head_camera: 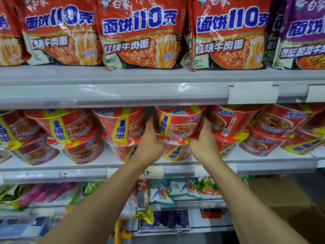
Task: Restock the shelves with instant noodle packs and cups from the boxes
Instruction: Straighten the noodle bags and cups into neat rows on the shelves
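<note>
Centre of the frame, middle shelf [158,169]: one red noodle cup [177,122] is held between both hands, upside down by its print, as the top tier on a lower cup [174,150]. The left hand [151,138] grips its left flank, fingers reaching into the dark gap beside the neighbouring cup [121,124]. The right hand [204,138] grips the right flank, fingers wedged against the next cup [226,120] to the right. The hands are apart, with the cup clamped between them; fingertips are hidden behind the cup, so depth of grip cannot be told.

Relation governing the next move: the cup lies directly ahead of and slightly above both wrists, its axis near vertical, its wide end just under the lip of the upper shelf [114,94]. Both hands are equally near; neither leads. Judgement: the cup is being seated into the row, and the remaining travel is straight back. Clearance overhead and to either side looks tight.

Upper part of the frame: red noodle packs [140,36] stand in a full row. Lower right: an open cardboard box [281,196], contents not visible.
</note>
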`<state>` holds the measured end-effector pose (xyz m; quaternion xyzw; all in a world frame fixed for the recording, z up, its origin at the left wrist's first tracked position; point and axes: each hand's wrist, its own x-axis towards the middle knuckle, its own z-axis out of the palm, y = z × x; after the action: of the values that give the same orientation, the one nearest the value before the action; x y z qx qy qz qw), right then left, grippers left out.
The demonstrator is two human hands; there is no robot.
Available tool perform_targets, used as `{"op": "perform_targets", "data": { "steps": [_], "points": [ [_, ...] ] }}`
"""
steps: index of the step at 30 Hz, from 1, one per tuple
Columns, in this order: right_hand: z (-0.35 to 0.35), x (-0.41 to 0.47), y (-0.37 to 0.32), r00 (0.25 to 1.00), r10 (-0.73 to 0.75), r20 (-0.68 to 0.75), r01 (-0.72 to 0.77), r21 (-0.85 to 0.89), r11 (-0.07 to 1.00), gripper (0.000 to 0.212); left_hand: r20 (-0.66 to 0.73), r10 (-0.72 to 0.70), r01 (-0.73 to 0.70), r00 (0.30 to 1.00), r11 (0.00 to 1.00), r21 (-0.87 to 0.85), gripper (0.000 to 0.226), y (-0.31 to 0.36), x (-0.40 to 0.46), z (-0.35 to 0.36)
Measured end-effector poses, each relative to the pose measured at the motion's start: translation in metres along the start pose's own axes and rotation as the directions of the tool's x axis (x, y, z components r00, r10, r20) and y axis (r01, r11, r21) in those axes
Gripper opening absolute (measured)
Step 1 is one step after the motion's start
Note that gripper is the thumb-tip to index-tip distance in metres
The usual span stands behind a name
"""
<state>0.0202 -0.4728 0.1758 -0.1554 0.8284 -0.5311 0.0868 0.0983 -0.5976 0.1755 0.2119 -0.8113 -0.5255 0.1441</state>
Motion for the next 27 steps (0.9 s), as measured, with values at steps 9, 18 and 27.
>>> {"op": "perform_targets", "data": {
  "steps": [9,18,27],
  "points": [
    [-0.005,0.015,-0.007,0.998,0.067,-0.015,-0.066,0.069,0.995,0.046,-0.037,0.007,-0.011,0.999,0.994,-0.111,0.084,0.004,-0.01,0.008],
    [-0.005,0.015,0.005,0.998,0.05,0.025,-0.052,0.075,0.996,0.055,0.06,-0.007,0.016,0.998,0.988,-0.153,0.096,0.011,0.009,-0.002],
    [-0.006,0.026,0.01,0.996,0.067,0.059,-0.069,0.031,0.997,0.054,0.041,-0.013,0.02,0.999,0.986,-0.163,0.095,0.004,-0.005,0.002]
  ]
}}
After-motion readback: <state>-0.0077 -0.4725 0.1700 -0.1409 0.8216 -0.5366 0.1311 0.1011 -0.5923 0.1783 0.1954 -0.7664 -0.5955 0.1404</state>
